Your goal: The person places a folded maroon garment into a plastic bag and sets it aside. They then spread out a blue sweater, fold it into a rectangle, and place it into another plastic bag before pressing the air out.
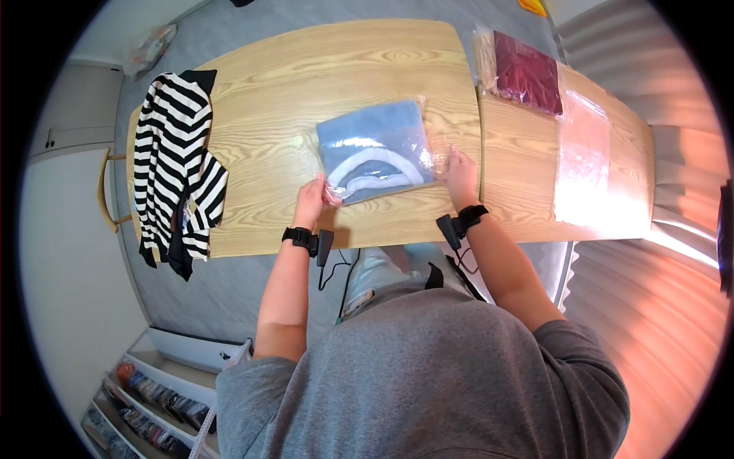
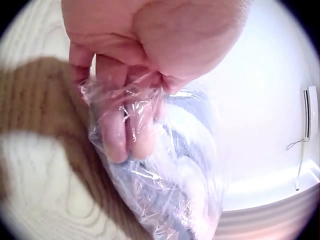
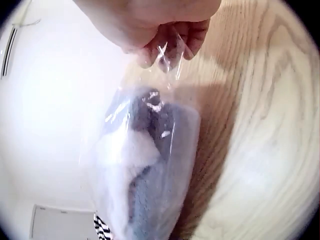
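A folded blue garment (image 1: 371, 126) with a white curved band lies inside a clear plastic bag (image 1: 434, 151) over the wooden table (image 1: 267, 145). My left hand (image 1: 310, 200) grips the bag's near left corner. In the left wrist view, two fingers (image 2: 116, 134) show through crinkled film, beside the fluffy white band. On the opposite side, my right hand (image 1: 462, 177) pinches the loose film at the bag's right edge. The right wrist view shows that film gathered up at the right fingertips (image 3: 146, 59), with the garment hanging back from them.
A black-and-white striped top (image 1: 172, 153) lies along the table's left end. To the right, a bagged dark red garment (image 1: 527, 73) and a shiny clear bag (image 1: 585, 153) lie on a second table surface. A wooden chair (image 1: 103, 191) stands at the left, and shelves (image 1: 168, 371) at the lower left.
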Demonstrator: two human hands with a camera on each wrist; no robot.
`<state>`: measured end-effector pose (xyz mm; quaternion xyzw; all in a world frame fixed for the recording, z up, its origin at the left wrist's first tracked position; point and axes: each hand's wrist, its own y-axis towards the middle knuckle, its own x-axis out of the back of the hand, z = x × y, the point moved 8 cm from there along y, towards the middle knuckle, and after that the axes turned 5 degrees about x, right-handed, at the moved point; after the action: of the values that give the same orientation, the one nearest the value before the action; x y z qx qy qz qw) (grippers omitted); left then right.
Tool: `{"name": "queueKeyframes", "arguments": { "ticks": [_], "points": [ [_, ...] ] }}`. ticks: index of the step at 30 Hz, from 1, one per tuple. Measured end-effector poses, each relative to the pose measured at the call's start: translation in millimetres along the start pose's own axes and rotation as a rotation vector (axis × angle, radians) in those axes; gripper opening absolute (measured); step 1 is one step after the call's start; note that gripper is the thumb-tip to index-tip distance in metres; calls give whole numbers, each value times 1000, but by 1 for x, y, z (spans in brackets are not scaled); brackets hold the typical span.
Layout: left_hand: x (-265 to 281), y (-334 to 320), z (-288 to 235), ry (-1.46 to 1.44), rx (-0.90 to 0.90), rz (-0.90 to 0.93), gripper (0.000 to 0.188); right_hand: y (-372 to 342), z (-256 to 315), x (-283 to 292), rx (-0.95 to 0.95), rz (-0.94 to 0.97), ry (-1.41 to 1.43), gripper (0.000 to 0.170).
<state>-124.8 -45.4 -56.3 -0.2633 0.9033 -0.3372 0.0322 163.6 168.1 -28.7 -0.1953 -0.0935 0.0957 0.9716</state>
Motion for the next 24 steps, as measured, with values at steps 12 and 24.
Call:
{"name": "queueKeyframes", "arguments": {
  "ticks": [12, 24],
  "points": [
    [-7, -1, 4, -145, 80, 46, 43, -99, 111, -115, 1167, 237, -972, 38],
    [7, -25, -2, -331, 31, -175, 24, -26, 114, -142, 1133, 197, -1110, 37]
  ]
}}
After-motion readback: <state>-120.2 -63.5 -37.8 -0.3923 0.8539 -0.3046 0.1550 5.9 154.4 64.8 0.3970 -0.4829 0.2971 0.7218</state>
